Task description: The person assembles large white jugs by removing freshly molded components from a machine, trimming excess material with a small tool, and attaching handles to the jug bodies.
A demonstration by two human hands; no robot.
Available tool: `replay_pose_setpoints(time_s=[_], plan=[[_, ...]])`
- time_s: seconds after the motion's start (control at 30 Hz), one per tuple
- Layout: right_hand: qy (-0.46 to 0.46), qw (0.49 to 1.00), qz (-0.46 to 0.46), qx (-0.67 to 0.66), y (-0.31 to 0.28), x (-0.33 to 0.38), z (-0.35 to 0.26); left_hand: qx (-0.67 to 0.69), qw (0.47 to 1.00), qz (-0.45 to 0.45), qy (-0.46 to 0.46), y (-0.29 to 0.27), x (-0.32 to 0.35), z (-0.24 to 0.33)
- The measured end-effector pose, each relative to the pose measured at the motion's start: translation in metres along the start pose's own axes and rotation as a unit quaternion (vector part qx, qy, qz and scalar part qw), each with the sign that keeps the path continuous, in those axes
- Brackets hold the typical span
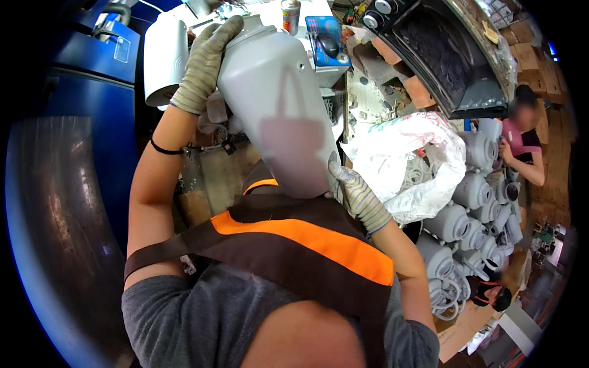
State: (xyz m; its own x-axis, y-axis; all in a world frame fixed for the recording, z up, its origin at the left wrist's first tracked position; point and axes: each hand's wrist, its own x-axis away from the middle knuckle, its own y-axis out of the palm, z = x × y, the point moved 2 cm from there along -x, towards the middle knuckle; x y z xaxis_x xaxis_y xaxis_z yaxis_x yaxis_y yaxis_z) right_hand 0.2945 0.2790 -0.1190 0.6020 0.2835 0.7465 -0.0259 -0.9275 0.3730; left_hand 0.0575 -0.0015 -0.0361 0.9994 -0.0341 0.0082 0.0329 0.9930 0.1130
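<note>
A large, hollow-looking grey plastic container (276,92) is tilted in front of my chest, with its neck pointing up and away. My left hand (211,58), in a striped knit glove, grips it at the upper left beside the neck. My gloved right hand (360,196) holds its lower right end, thumb against the side near a round hole; some of the fingers are hidden behind it. A small round fitting shows high on the container's right side, and a darker pinkish patch lies across its lower face. The lower end is close to my dark apron (294,245).
A blue machine (101,92) stands at left, near a white cylinder (165,58). A spray can (290,15) and a blue card (328,40) are behind the container. At right are a white plastic bag (392,147), a black oven-like box (451,52), several stacked grey containers (448,224) and two people.
</note>
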Motion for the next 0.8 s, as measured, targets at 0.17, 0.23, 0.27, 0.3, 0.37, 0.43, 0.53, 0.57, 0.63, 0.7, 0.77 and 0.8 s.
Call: replay_pose_setpoints(time_s=[0.17,0.23,0.27,0.3,0.37,0.43,0.53,0.57,0.63,0.7,0.77,0.8], plan=[[-0.205,0.892,0.051,0.399,-0.032,0.018,-0.054,0.2,0.973,-0.004,-0.115,-0.058,-0.004,-0.013],[-0.298,0.719,0.11,0.618,-0.02,0.015,-0.071,0.192,0.969,0.045,-0.148,-0.063,0.0,-0.027],[-0.354,0.602,0.14,0.702,-0.006,0.007,-0.079,0.131,0.978,0.099,-0.131,-0.053,0.009,-0.027],[-0.256,0.594,0.165,0.744,0.002,0.001,-0.085,0.109,0.984,0.084,-0.11,-0.056,0.008,-0.044],[-0.364,0.663,0.16,0.635,-0.003,-0.002,-0.092,0.188,0.97,0.09,-0.124,-0.079,0.017,-0.064],[-0.426,0.625,0.175,0.63,-0.003,-0.009,-0.098,0.305,0.931,0.105,-0.171,-0.121,0.049,-0.087],[-0.386,0.641,0.19,0.635,0.002,-0.033,-0.079,0.295,0.875,0.235,-0.304,-0.191,0.055,-0.128],[-0.478,0.609,0.15,0.615,0.018,-0.038,-0.082,0.262,0.881,0.306,-0.25,-0.195,0.044,-0.122],[-0.46,0.651,0.161,0.582,0.043,-0.074,-0.079,0.266,0.88,0.359,-0.162,-0.222,0.01,-0.113],[-0.53,0.629,0.173,0.541,0.086,-0.103,-0.09,0.295,0.866,0.388,-0.107,-0.248,-0.026,-0.095],[-0.578,0.686,0.148,0.416,0.116,-0.125,-0.109,0.322,0.852,0.409,-0.047,-0.242,-0.026,-0.048],[-0.597,0.711,0.14,0.345,0.129,-0.137,-0.119,0.35,0.85,0.394,-0.004,-0.226,-0.015,-0.017]])
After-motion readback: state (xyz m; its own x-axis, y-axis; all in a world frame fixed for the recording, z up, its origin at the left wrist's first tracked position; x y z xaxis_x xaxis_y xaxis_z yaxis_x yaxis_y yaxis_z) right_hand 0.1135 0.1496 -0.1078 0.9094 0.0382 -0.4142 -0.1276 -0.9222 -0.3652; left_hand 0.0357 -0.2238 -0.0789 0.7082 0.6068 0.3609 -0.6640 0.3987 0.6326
